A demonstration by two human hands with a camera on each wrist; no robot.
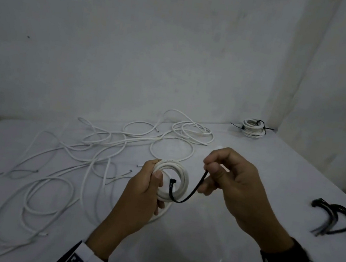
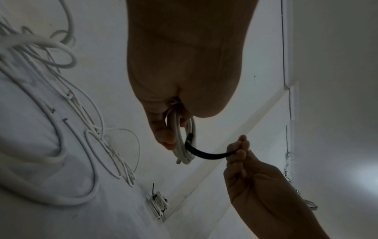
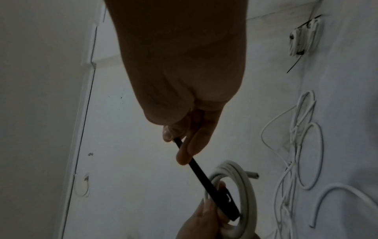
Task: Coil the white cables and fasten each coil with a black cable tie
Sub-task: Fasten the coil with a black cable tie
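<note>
My left hand [image 1: 149, 185] grips a small coil of white cable [image 1: 180, 177] above the table, fingers and thumb curled round its left side. A black cable tie [image 1: 189, 194] loops round the coil's lower right part, its head lying inside the ring. My right hand [image 1: 211, 169] pinches the tie's free end between thumb and forefinger, up and to the right of the coil. In the left wrist view the tie [image 2: 208, 155] runs from the coil [image 2: 184, 145] to the right hand's fingertips [image 2: 241, 145]. The right wrist view shows the tie [image 3: 204, 176] slanting down to the coil [image 3: 243, 182].
Several loose white cables [image 1: 88, 154] sprawl over the left and middle of the white table [image 1: 234, 206]. A tied coil [image 1: 253, 128] sits at the far right corner by the wall. A bundle of spare black ties [image 1: 335, 218] lies at the right edge.
</note>
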